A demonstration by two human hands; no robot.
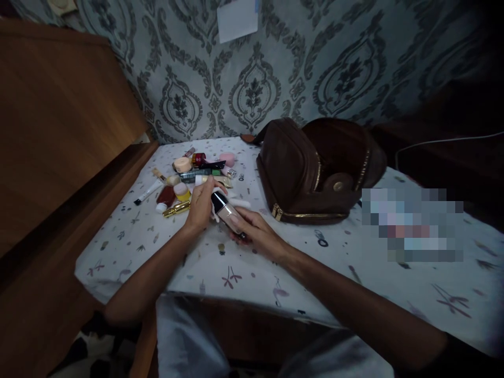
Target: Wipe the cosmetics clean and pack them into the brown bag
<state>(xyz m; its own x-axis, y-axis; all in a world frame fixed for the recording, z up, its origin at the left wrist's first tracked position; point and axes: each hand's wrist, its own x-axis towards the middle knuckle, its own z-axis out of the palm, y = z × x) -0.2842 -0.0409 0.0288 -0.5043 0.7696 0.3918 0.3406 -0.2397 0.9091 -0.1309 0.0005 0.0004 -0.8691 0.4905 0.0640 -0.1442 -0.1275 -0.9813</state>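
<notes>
L hand (200,207) has its fingers curled in on a white cloth (239,202), up at the cap end of a small bottle (229,214); R hand (255,231) is wrapped closed round the bottle's lower part. Bottle: glossy black cap, pale pinkish body w/ a light mark too small to read, dark bit at the bottom end; tilted, cap to upper L, base to lower R. Edges, L to R: wooden panel (59,105) runs along the L side of the table (255,278); cosmetics pile (195,175) fills the back L, w/ a gold tube (177,209) just beside L hand, so tight there. Decent room in front of both hands down to the near edge; some gap btwn R hand & the unzipped brown bag (289,157) at back R; pixelated patch (411,226) farther R, contents can't tell. Bottle lies btwn the hands, L at its cap w/ the cloth, R round its base end; can't tell if it touches the tabletop.
</notes>
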